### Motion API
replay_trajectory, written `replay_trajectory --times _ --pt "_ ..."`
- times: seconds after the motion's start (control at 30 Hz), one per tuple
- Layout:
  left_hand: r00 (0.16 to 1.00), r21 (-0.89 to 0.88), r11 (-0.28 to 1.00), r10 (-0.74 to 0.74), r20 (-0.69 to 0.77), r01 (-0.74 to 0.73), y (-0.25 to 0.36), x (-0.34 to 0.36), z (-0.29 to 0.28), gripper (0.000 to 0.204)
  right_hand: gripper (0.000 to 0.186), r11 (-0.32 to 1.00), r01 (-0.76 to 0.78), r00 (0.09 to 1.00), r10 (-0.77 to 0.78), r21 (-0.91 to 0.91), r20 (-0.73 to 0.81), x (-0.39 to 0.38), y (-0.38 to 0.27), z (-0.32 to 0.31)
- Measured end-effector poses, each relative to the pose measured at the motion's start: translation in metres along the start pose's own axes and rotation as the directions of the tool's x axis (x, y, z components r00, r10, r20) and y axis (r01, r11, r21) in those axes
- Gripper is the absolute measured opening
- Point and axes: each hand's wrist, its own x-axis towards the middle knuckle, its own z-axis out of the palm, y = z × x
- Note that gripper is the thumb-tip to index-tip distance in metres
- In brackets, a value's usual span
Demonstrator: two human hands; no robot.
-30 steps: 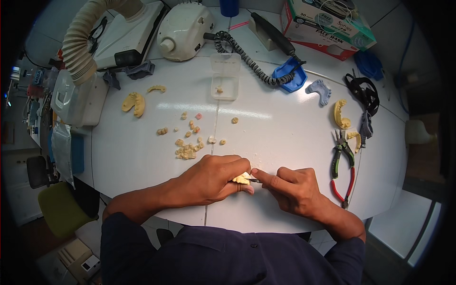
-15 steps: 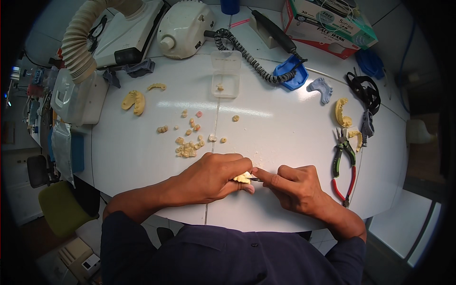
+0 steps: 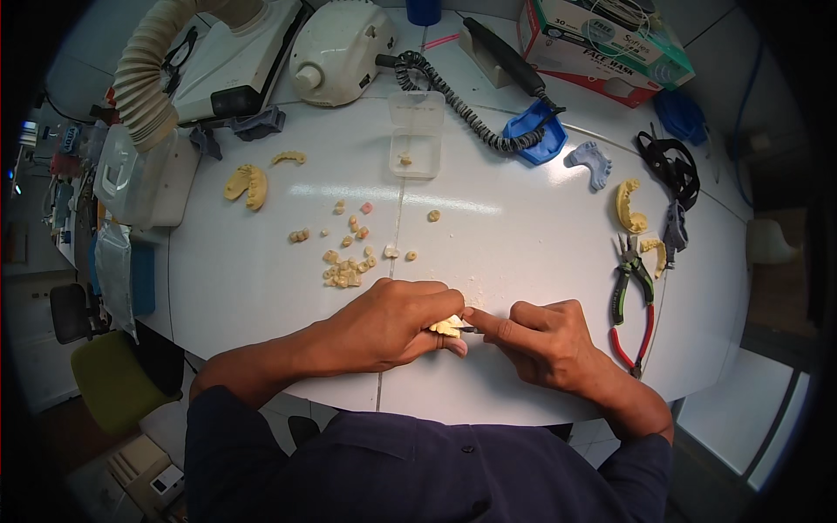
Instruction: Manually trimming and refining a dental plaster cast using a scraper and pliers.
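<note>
My left hand (image 3: 392,318) is closed round a pale yellow dental cast piece (image 3: 446,329), which pokes out between thumb and forefinger. My right hand (image 3: 549,340) grips a thin metal tool (image 3: 467,329), probably a blade, against that piece; its forefinger reaches out almost to my left forefinger, and most of the handle is hidden. Fine pale shavings (image 3: 472,292) lie just beyond the hands. Several small tooth-like pieces (image 3: 347,273) are grouped to the upper left of my hands. Pliers with red and green handles (image 3: 643,340) lie to the right of my right hand.
Yellow casts (image 3: 246,186) (image 3: 630,209), a blue-grey cast (image 3: 588,161), a lidded clear box (image 3: 414,152) and blue tray (image 3: 536,139) rest on the white table (image 3: 244,279). Behind are a white control unit (image 3: 340,57), suction hose (image 3: 144,96), corded handpiece (image 3: 501,57) and carton (image 3: 606,48).
Both hands keep their grip at the same spot, having edged very slightly up in the view. The tabletop items show only a slight shift from camera movement.
</note>
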Motion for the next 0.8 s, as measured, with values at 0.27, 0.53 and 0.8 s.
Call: replay_trajectory --times 0.27,0.53,0.8 --pt "0.999 0.004 1.000 -0.019 0.034 0.019 0.0007 0.0010 -0.0011 0.032 0.062 1.000 0.000 1.000 0.000 0.023 -0.004 0.0005 0.0005 0.0000" --pt "0.999 -0.015 1.000 -0.024 0.022 0.025 0.0004 -0.0001 0.0001 0.032 0.063 0.999 -0.003 1.000 0.004 0.049 -0.013 0.0003 0.0015 0.0031" --pt "1.000 -0.109 0.994 -0.028 -0.006 0.027 -0.0020 0.0001 0.0002 0.032 0.061 0.996 0.013 0.995 -0.004 0.093 -0.098 -0.0005 0.0053 0.0093"
